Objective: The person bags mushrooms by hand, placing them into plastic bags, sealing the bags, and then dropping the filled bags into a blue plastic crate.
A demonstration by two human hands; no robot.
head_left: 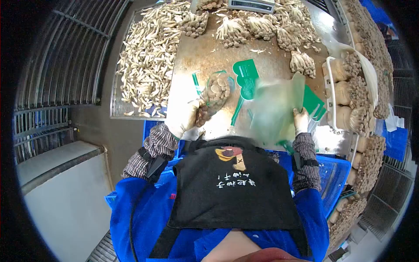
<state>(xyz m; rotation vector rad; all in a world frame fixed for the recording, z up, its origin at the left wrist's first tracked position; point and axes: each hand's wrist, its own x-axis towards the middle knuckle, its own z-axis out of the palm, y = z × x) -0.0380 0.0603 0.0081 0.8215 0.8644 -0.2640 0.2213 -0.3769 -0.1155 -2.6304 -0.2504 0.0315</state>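
My left hand [185, 120], in a white glove, is closed at the left on a clear bag of mushrooms [217, 90]. Brown caps show through the film, and others show by my fingers. On the right, my gloved right hand [300, 120] pinches a translucent plastic bag [277, 107], smeared by motion. Between my hands, a flat green printed bag [247, 78] lies on the metal table [196, 54]. More green printed plastic [312, 102] shows beside my right hand.
Loose mushrooms [146, 65] are heaped at the left. Mushroom clumps [262, 28] lie at the back near a scale [252, 5]. A white crate [330, 87] of mushroom clusters stands at the right. Blue baskets [334, 179] are below the table edge.
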